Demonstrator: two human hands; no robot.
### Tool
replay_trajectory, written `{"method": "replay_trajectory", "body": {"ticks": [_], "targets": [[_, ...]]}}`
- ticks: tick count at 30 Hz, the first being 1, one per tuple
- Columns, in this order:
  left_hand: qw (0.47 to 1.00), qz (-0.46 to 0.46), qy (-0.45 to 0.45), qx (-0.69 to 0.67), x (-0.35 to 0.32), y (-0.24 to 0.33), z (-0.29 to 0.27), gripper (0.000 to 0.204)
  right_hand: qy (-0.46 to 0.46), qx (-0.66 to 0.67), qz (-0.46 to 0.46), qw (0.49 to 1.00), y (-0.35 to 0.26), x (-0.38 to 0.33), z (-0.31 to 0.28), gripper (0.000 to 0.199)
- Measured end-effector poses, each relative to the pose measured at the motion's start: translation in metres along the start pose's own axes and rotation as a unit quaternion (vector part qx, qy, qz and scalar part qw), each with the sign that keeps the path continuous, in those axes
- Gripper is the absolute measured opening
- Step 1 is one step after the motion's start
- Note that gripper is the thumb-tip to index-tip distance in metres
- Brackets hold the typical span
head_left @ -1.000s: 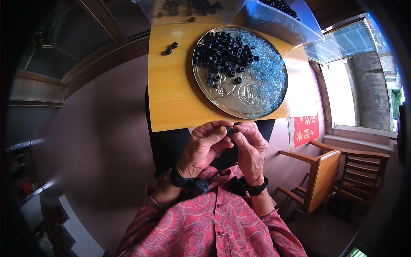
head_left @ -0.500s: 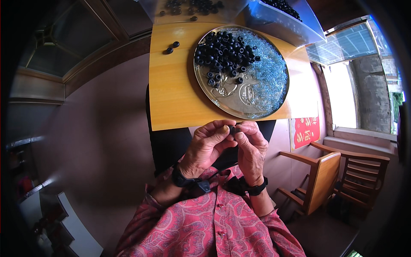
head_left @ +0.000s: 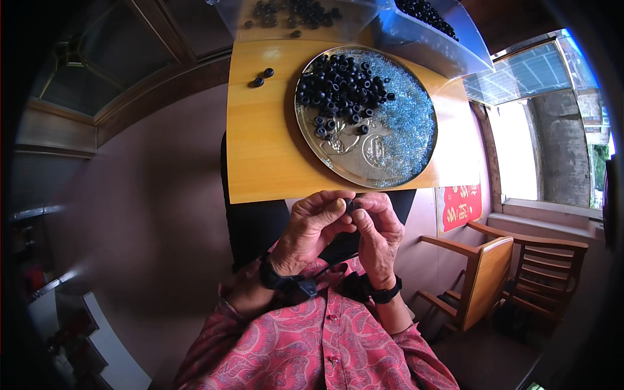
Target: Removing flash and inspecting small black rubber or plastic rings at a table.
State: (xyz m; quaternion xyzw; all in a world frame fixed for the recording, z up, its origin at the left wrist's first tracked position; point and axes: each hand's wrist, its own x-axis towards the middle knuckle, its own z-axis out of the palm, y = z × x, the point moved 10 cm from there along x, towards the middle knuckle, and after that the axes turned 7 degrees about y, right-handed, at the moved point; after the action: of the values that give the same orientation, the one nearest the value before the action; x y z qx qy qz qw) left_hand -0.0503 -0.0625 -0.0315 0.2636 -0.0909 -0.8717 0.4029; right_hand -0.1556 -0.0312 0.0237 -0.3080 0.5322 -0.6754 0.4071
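Just off the table's near edge, my left hand [head_left: 308, 231] and my right hand [head_left: 379, 233] meet fingertip to fingertip. Both are closed in a pinch on a small round black piece [head_left: 351, 206], mostly covered by the fingers. Beyond them a round silver tray [head_left: 348, 161] with a raised pattern lies on the table. Its left half bears a heap of black hollow rounded pieces [head_left: 338, 84], like caps or large beads. Tiny clear bluish pieces [head_left: 413, 117] are spread over the right side.
Two loose black pieces [head_left: 259, 82] lie on the yellow wooden table [head_left: 260, 149], left of the tray. At the far side stand clear plastic bins [head_left: 448, 55] holding more black pieces. A wooden chair [head_left: 487, 279] is at the right, below a window.
The table and tray sit slightly lower in the picture. My hands stay together on the black piece, with only small finger shifts.
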Motion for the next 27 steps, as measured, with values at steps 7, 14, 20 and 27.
{"method": "replay_trajectory", "body": {"ticks": [7,14,20,27], "targets": [[0.999,-0.011,-0.01,-0.042,0.002,-0.002,-0.003,0.022,-0.013,-0.059,-0.036,0.998,-0.007,-0.001,0.005,0.015],[0.999,-0.032,0.014,-0.016,0.001,-0.004,-0.006,0.023,0.006,0.022,0.022,1.0,0.008,-0.001,0.0,0.014],[0.995,-0.066,0.034,-0.062,0.001,-0.011,-0.011,0.023,0.013,0.04,0.04,0.998,0.013,-0.002,-0.001,0.014],[0.997,-0.055,0.022,-0.044,0.002,-0.01,-0.01,0.024,0.014,0.062,0.052,0.997,0.015,-0.002,-0.001,0.014]]}}
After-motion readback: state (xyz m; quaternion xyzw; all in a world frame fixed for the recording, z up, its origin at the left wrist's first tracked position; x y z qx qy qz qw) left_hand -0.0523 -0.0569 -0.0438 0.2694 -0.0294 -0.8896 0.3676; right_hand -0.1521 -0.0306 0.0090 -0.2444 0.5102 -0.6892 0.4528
